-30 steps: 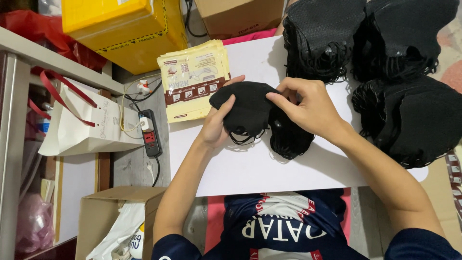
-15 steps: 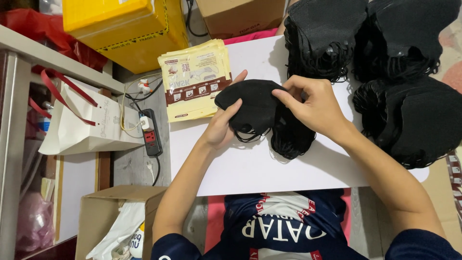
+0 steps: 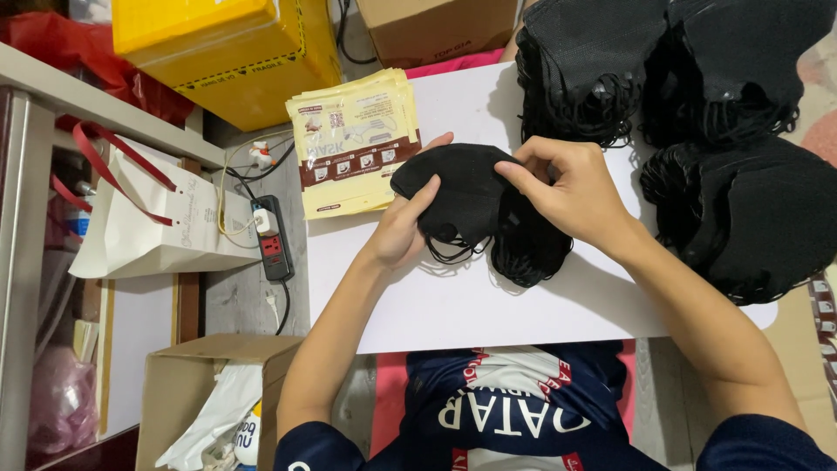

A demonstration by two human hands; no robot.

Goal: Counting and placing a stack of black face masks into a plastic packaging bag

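Both my hands hold a small stack of black face masks (image 3: 466,196) just above a white board (image 3: 453,301). My left hand (image 3: 405,222) grips the stack's left edge, thumb on top. My right hand (image 3: 567,192) pinches the top mask at its right side. Black ear loops hang below the stack, and more black masks (image 3: 527,253) lie under my right hand. A pile of yellow and brown packaging pouches (image 3: 353,144) lies on the board just left of my hands.
Large heaps of black masks (image 3: 741,209) fill the board's right and far side (image 3: 593,70). A yellow box (image 3: 222,52) and a brown carton (image 3: 436,30) stand beyond. A white paper bag (image 3: 144,222), a power strip (image 3: 272,240) and an open carton (image 3: 205,397) sit on the left.
The stack of masks has shifted slightly right and away from me in both hands. My right fingers have moved onto the top mask's edge.
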